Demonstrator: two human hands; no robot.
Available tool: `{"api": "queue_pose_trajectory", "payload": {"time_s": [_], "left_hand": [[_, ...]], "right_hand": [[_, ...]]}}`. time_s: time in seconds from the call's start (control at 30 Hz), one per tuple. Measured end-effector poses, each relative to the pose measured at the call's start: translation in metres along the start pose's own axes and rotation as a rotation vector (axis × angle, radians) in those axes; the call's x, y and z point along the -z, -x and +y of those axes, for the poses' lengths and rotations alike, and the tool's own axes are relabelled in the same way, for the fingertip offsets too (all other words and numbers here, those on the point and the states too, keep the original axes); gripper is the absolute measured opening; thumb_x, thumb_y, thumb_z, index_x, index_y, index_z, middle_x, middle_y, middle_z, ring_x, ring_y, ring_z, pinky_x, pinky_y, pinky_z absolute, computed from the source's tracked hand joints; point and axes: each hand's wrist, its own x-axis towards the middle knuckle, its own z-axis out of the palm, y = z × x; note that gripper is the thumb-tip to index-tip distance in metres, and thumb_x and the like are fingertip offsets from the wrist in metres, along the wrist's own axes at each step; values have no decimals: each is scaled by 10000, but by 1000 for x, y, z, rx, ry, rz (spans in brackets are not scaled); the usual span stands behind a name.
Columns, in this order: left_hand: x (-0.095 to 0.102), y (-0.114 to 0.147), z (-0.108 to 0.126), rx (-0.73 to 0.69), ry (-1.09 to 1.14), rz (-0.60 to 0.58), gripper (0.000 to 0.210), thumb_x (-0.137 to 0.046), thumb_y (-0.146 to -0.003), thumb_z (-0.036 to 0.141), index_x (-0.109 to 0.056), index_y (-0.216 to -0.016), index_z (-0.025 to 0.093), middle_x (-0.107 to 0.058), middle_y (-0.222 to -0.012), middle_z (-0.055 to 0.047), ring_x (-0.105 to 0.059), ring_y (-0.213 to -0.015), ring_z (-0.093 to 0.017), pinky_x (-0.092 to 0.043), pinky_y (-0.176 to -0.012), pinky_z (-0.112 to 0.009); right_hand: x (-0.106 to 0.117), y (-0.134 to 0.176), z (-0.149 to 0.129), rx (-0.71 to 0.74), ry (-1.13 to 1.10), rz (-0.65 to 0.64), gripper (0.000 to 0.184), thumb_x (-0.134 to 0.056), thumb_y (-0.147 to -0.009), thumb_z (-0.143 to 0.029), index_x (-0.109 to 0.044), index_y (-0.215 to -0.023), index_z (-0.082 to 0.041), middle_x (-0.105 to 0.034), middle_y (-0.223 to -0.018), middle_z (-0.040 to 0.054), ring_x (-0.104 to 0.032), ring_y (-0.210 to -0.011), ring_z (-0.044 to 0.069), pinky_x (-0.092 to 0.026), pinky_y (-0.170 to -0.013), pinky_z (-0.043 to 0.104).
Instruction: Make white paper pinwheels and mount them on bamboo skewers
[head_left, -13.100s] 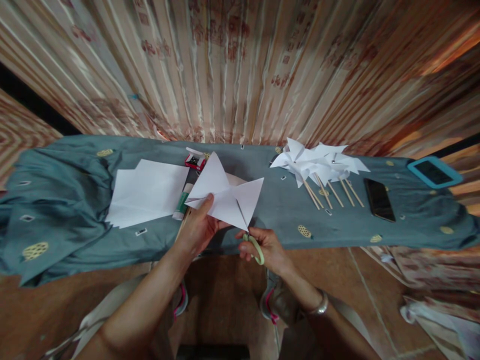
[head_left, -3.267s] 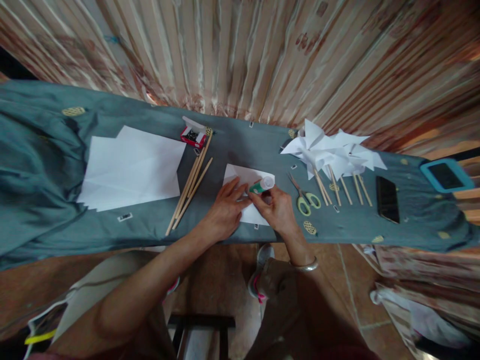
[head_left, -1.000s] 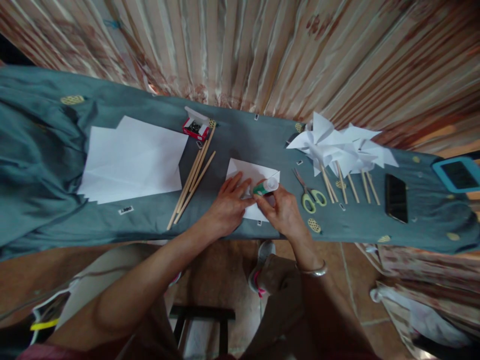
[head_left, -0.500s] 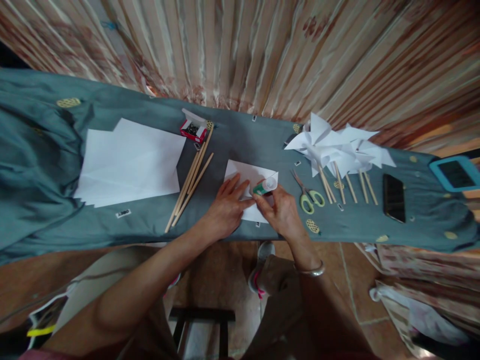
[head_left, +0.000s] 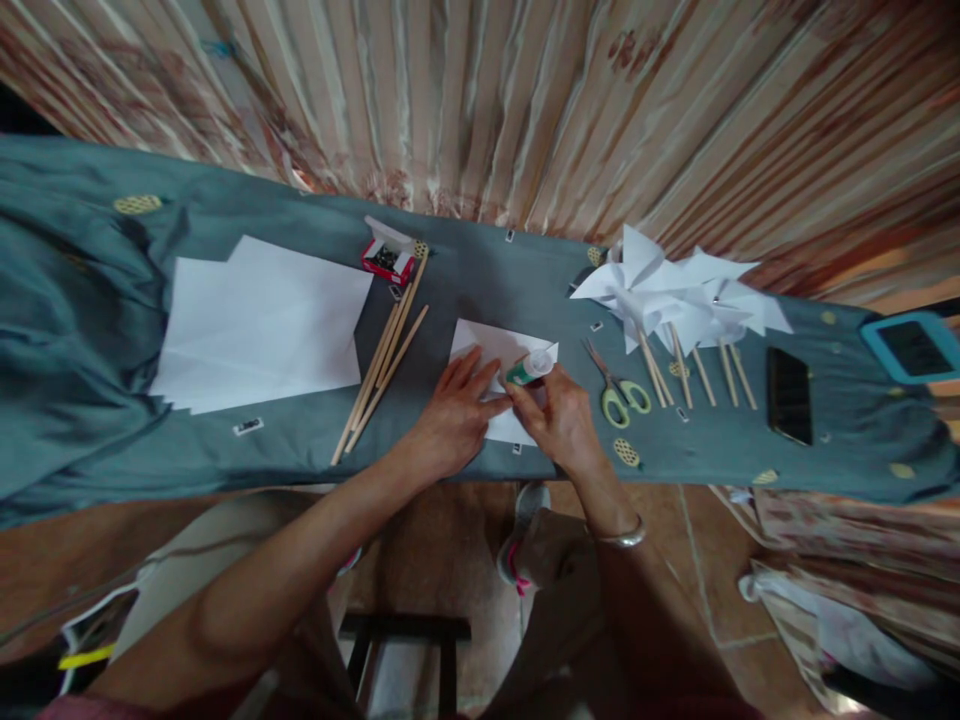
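Observation:
A white sheet of paper (head_left: 487, 338) lies on the cloth-covered table in front of me, partly hidden by both hands. My left hand (head_left: 459, 415) rests on it with fingers spread, pressing the sheet down. In my right hand (head_left: 562, 415) is a green and white glue stick (head_left: 529, 368), tilted, its lower end close to the paper near my left fingertips. Whether its tip touches the paper is hidden by my fingers. Green-handled scissors (head_left: 616, 387) lie with blades apart just right of my right hand.
Stacked white sheets (head_left: 262, 330) lie at left, beside several wooden sticks (head_left: 386, 360) and an open red box (head_left: 388, 258) of small dark pieces. Paper pinwheels (head_left: 675, 290) on sticks are piled at right, near a black phone (head_left: 789, 395) and a blue-framed device (head_left: 915, 347).
Almost nothing differs. The view has shifted very slightly, and both hands keep their places on the paper with the glue stick held as before.

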Motion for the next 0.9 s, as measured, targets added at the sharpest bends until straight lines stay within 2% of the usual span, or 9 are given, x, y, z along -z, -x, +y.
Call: {"api": "queue_pose_trajectory", "payload": {"time_s": [0.13,0.3,0.63,0.9], "left_hand": [[1,-1,1,4,-1,1,511,-501,-769,35,-654,-1229,197,-460,-1471,-130,-240,-1441,-359,-272,-1133,-587],[2,-1,2,4,6,-1,506,-499,-763,24,-663,-1206,203,-461,-1474,-116,-238,-1444,-354,-279,-1131,-588],[7,-2,4,11,15,-18,512,-489,-769,22,-659,-1215,207,-449,-1481,-119,-237,-1444,-356,-275,-1132,-593],[8,-3,5,17,13,-35,493,-498,-771,31,-668,-1201,199,-450,-1478,-124,-229,-1448,-357,-264,-1142,-589]], "right_hand": [[-1,-1,0,-7,16,14,295,-504,-930,-442,-602,-941,-165,-652,-828,95,-611,-767,225,-496,-712,346],[-2,-2,-1,-2,18,2,316,-498,-935,-432,-607,-972,-137,-652,-835,113,-614,-770,233,-497,-705,350],[-4,-5,-2,39,6,3,301,-473,-949,-417,-600,-1034,-157,-660,-881,113,-623,-813,241,-512,-721,368],[-5,-5,-4,80,12,-2,249,-480,-948,-373,-590,-987,-153,-656,-860,112,-627,-824,246,-518,-720,363]]}}
